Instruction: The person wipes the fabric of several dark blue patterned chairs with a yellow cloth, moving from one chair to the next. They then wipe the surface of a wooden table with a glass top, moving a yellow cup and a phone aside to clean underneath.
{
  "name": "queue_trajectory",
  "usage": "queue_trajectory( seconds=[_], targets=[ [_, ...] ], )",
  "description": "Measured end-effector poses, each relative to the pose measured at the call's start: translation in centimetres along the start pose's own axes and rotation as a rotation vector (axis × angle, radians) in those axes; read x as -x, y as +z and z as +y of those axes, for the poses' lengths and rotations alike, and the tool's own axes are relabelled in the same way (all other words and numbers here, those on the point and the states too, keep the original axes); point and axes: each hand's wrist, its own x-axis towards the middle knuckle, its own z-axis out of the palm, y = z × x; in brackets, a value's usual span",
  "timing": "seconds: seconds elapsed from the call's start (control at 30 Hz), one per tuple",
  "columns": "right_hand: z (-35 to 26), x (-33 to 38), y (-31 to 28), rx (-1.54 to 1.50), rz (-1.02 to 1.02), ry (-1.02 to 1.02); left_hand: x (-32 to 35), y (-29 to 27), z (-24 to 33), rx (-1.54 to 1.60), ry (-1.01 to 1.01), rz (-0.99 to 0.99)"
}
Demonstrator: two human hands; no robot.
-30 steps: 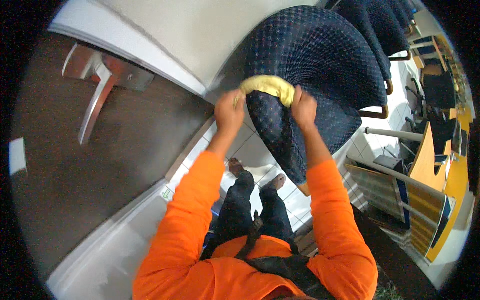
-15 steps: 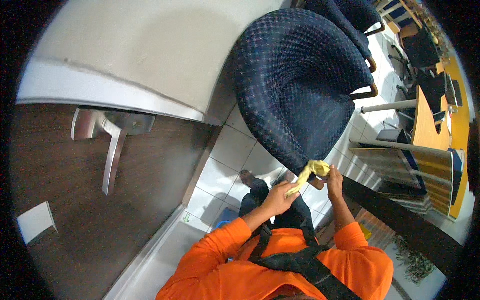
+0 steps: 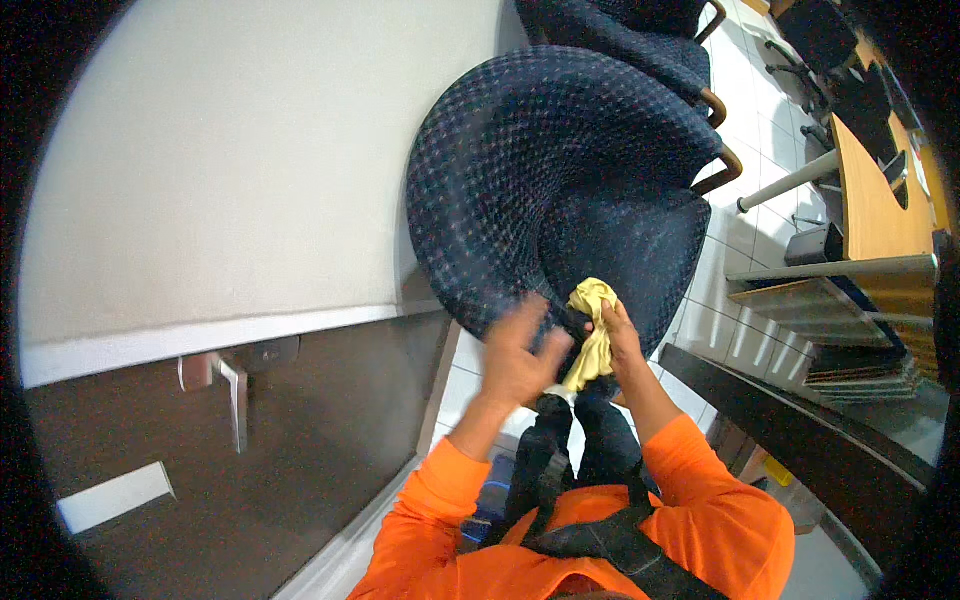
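Note:
A bunched yellow cloth [image 3: 596, 350] hangs from my right hand [image 3: 620, 335], whose fingers are closed around its middle. My left hand [image 3: 520, 357] is off the cloth, fingers spread and a little smeared by motion, over the near left side of a dark blue patterned armchair [image 3: 500, 170]. The cloth's upper end lies over the front of the chair's seat [image 3: 625, 235]; whether it touches the fabric I cannot tell.
More blue chairs [image 3: 620, 40] stand in a row behind this one. On the left are a pale wall [image 3: 240, 170] and a dark brown door [image 3: 300, 450] with a metal handle [image 3: 238, 400]. A wooden desk [image 3: 875, 200] is at the right, and a dark ledge [image 3: 790, 420] runs nearer me.
My left hand has let go of the cloth and moved up and left. The right hand has shifted left with the cloth, and the view has moved nearer the chair.

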Motion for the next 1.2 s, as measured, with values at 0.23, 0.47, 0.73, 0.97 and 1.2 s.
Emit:
queue_trajectory(
  seconds=[0.23,0.47,0.73,0.97,1.2],
  targets=[
    [3.0,-8.7,10.0,0.489,-0.009,-0.452,-9.8,-3.7,-10.3,-0.736,-0.242,0.443],
    [2.3,-8.6,6.9,1.210,-0.099,-0.178,-11.1,-1.8,-9.3,-0.748,-0.261,0.450],
    [3.4,-12.1,4.5,1.144,0.150,0.148,-10.2,-1.8,-10.8,-0.793,-0.353,0.394],
    [-0.9,-14.9,17.7,0.935,0.196,-0.332,-10.7,-1.3,-12.0,-0.774,-0.163,0.406],
    [5.6,-14.2,4.3,1.358,0.077,0.002,-9.7,-2.0,-12.9,-0.756,-0.211,0.354]
  ],
)
